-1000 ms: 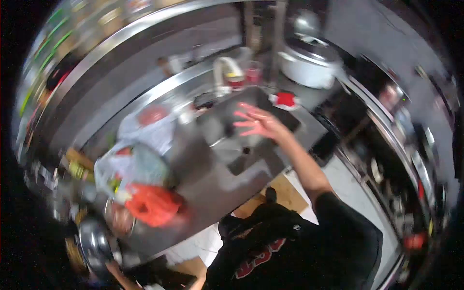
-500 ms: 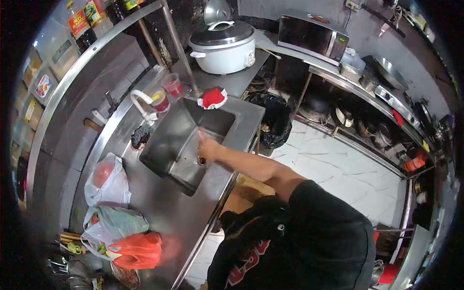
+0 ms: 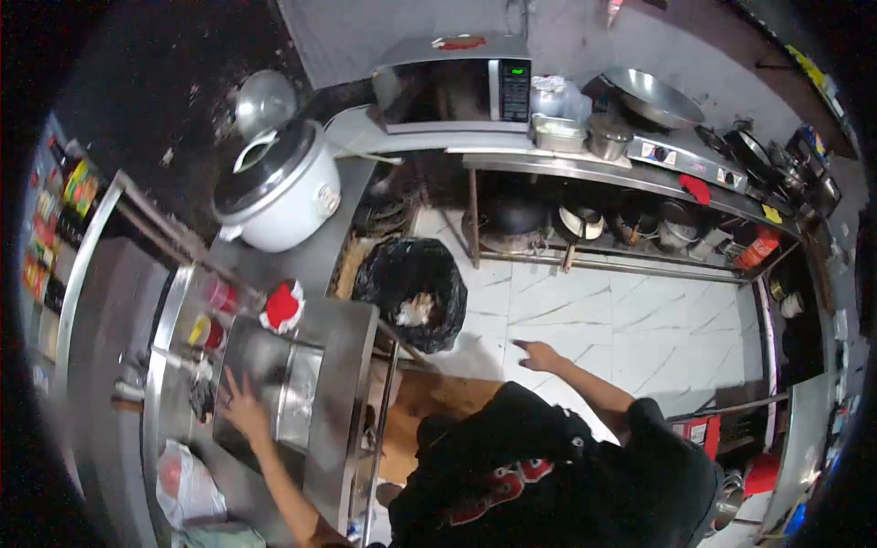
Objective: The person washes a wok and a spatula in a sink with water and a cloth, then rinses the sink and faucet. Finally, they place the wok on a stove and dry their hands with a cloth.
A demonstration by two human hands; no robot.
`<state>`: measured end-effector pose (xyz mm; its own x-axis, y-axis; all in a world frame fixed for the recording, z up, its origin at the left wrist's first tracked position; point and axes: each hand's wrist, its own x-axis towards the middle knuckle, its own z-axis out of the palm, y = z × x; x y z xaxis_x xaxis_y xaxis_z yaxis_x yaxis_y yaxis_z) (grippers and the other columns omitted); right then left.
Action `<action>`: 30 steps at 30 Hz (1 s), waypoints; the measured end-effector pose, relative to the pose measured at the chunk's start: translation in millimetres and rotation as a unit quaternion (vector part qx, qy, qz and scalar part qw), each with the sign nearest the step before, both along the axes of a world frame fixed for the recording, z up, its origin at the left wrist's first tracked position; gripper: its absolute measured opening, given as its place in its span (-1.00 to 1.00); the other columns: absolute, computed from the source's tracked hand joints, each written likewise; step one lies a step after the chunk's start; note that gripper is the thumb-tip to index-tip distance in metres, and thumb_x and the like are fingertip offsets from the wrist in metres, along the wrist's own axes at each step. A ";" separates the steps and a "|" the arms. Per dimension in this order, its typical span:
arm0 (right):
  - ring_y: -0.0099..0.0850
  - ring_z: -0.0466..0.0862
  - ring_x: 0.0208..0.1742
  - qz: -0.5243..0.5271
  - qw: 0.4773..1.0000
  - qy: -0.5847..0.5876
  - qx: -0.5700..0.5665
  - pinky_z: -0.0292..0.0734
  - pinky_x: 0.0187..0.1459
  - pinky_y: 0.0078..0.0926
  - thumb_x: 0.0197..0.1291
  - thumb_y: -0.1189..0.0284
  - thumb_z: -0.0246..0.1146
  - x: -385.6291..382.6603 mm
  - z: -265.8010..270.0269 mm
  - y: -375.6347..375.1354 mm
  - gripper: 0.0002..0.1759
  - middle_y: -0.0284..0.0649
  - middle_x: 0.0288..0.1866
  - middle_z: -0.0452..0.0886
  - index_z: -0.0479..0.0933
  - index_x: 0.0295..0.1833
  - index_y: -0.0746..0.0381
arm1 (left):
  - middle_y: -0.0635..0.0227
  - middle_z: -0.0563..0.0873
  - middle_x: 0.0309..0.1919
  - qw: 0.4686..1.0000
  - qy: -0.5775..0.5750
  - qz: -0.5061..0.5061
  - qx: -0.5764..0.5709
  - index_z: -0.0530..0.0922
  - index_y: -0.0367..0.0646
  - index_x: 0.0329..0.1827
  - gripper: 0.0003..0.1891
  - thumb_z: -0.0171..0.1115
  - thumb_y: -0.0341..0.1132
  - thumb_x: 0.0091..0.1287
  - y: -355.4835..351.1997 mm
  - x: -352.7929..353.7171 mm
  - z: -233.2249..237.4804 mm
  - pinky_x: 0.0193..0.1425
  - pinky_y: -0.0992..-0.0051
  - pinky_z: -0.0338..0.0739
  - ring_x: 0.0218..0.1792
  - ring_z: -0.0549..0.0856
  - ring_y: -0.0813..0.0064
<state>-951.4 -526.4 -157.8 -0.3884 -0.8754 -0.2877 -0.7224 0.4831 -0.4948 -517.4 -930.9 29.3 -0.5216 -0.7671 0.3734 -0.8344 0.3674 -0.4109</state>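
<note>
My left hand (image 3: 243,407) reaches over the left side of the metal sink (image 3: 336,402), fingers spread and nothing held. Close to its fingertips lies a black crumpled clump (image 3: 202,400), beside the white faucet (image 3: 178,362). My right hand (image 3: 541,357) is out over the tiled floor, its index finger stretched out and no object visible in it. A bin lined with a black bag (image 3: 406,274), with pale waste inside, stands ahead and to its left. On the sink's far corner sits a red-and-white cloth (image 3: 282,307).
A rice cooker (image 3: 283,201) stands on the far-left counter. Two cups with red contents, one a red cup (image 3: 219,295), stand behind the sink. Plastic bags (image 3: 187,484) lie at lower left. A microwave (image 3: 452,91) and a stove (image 3: 685,163) line the far counter.
The view has swung right. My right hand has left the sink and moved right, over the floor. My left hand has come into view over the sink.
</note>
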 end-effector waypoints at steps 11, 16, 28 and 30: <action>0.01 0.08 0.33 -0.390 0.907 0.099 0.125 0.16 0.21 -0.05 -0.04 0.25 0.22 -23.5 -41.0 186.3 -0.39 0.15 0.28 0.13 0.30 0.21 0.02 | 0.00 0.39 0.12 0.760 0.329 -0.555 0.075 0.46 -0.23 -0.02 -0.69 0.09 -0.40 0.14 -0.7 -546.6 132.7 0.17 0.19 0.27 0.15 0.35 0.00; 0.09 0.23 0.23 -0.632 0.773 0.029 -0.053 0.18 0.22 -0.29 -0.07 0.45 0.21 -41.6 -39.3 200.3 -0.45 0.26 0.20 0.21 0.34 0.12 0.29 | 0.05 0.51 -0.03 0.755 0.333 -0.557 0.094 0.49 -0.21 -0.06 -0.72 0.03 -0.42 0.15 -33.3 -739.9 155.4 0.04 0.18 0.38 0.01 0.48 0.04; -0.14 0.53 -0.23 -0.782 0.622 0.035 0.004 0.38 -0.04 -0.32 -0.16 0.47 0.21 -16.9 -75.2 144.4 -0.58 0.11 -0.13 0.49 0.45 -0.09 0.38 | 0.00 0.55 -0.08 0.794 0.306 -0.458 0.255 0.51 -0.22 -0.09 -0.66 0.07 -0.26 0.10 -143.2 -1034.6 174.9 0.06 0.22 0.36 -0.03 0.53 0.06; -0.19 0.53 -0.26 -0.739 0.660 0.112 -0.076 0.42 -0.16 -0.36 -0.17 0.53 0.19 -34.4 -66.5 134.5 -0.56 0.12 -0.05 0.45 0.44 -0.05 0.35 | 0.01 0.53 -0.04 0.852 0.241 -0.393 0.246 0.50 -0.19 -0.04 -0.61 0.04 -0.17 0.12 -138.0 -1049.2 174.1 0.09 0.19 0.33 0.00 0.50 0.00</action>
<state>-985.9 -391.9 -224.4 -0.8682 0.4953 -0.0305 0.4194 0.6995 -0.5786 -1566.7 -1068.9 203.5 -0.8239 -0.3762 0.4238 -0.2783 0.9201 0.2758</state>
